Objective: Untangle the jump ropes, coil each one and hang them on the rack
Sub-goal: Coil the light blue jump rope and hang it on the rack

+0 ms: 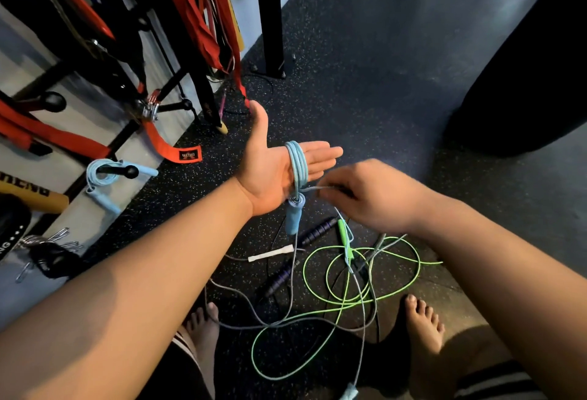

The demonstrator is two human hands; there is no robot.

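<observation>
Blue rope [297, 162] looped round flat open left hand [269, 167], strand pinched by right hand [373, 197]

Left grip [275, 163] lies palm-up with fingers straight; right grip [368, 198], palm-down, pinches with curled fingers.

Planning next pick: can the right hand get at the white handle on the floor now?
Probably not yet: the right hand pinches the blue rope wound round the left hand. The white handle lies uncovered on the floor, so the way looks free once it lets go.
</observation>
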